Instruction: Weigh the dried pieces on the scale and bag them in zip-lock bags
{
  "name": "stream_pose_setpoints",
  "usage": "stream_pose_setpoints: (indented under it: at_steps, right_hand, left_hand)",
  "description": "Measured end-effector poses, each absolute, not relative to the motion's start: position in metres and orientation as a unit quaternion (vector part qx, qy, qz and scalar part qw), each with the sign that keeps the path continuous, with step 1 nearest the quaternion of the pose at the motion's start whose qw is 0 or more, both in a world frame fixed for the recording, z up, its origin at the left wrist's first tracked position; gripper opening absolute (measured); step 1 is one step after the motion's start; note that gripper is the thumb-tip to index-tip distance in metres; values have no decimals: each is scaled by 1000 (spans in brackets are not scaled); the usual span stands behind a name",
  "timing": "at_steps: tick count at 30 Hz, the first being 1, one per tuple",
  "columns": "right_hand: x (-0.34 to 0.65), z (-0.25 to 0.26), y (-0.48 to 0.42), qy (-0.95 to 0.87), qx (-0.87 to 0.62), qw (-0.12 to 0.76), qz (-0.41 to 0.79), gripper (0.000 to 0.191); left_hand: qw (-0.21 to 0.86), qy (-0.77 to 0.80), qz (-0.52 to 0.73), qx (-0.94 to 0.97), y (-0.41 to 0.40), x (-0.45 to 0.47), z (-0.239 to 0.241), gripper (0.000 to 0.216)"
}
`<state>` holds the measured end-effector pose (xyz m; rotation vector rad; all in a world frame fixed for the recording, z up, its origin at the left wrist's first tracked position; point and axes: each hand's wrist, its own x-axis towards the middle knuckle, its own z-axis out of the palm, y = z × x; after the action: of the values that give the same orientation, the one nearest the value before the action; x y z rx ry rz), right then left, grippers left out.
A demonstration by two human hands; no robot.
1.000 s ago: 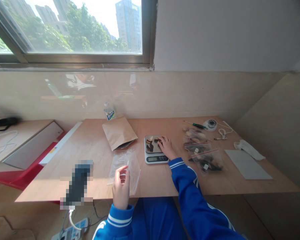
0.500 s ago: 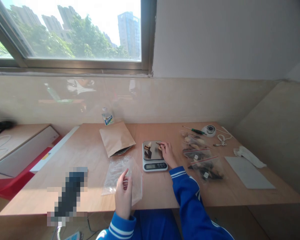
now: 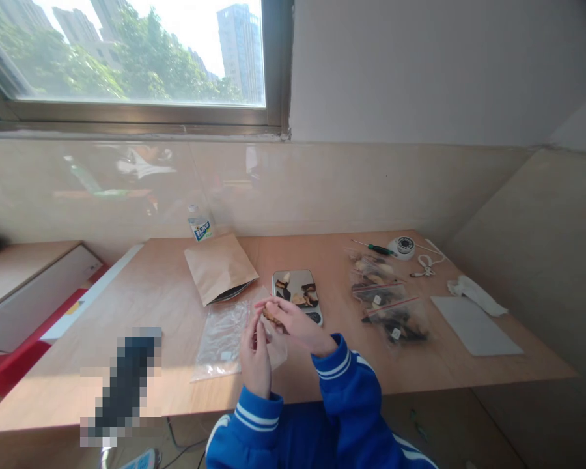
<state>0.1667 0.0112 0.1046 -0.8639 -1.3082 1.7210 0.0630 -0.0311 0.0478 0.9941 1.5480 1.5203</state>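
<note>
My right hand (image 3: pixel 297 324) is closed on a brown dried piece (image 3: pixel 272 314), perhaps a mushroom slice, in front of the kitchen scale (image 3: pixel 315 317). Close against it, my left hand (image 3: pixel 254 355) pinches the edge of a clear plastic bag (image 3: pixel 219 345). Part of that bag rises between the two hands; the rest lies on the table to the left. On the scale's metal plate are several dried pieces (image 3: pixel 303 298), dark brown and pale. My right hand hides much of the scale's display and buttons.
A brown paper pouch (image 3: pixel 222 267) lies behind the bag, near a bottle (image 3: pixel 199 225). To the right are filled zip bags (image 3: pixel 395 322), a green screwdriver (image 3: pixel 378 249), a white camera (image 3: pixel 403 247), a white cloth (image 3: pixel 476 296) and a grey sheet (image 3: pixel 476 326). A pixelated dark object (image 3: pixel 127 384) is at left.
My right hand has moved from the scale's plate toward me and left, carrying a brown piece. My left hand has closed on the bag and lifted its edge. The view has shifted slightly.
</note>
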Motion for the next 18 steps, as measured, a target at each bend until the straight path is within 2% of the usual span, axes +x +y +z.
stream_pose_setpoints:
  at_steps: [6,9,12,16,18]
  right_hand:
    - [148,88,8,-628,-476,401,467,18]
    - [144,89,2,-660,-526,365,394,20]
    - [141,98,-6,-693,-505,349,379,31]
    - [147,108,-9,-721,-432,405,359,31]
    - [158,103,-1,-703,-458,455,298,30]
  left_hand:
    - [321,665,576,349,-43,59,49,58]
    - [330,656,598,321,-43,58,50,58]
    - [349,645,614,290,-41,55,50,56]
    - [371,629,626,272,-40,47,50,60]
    - [372,629,628,265,-39,43,50,62]
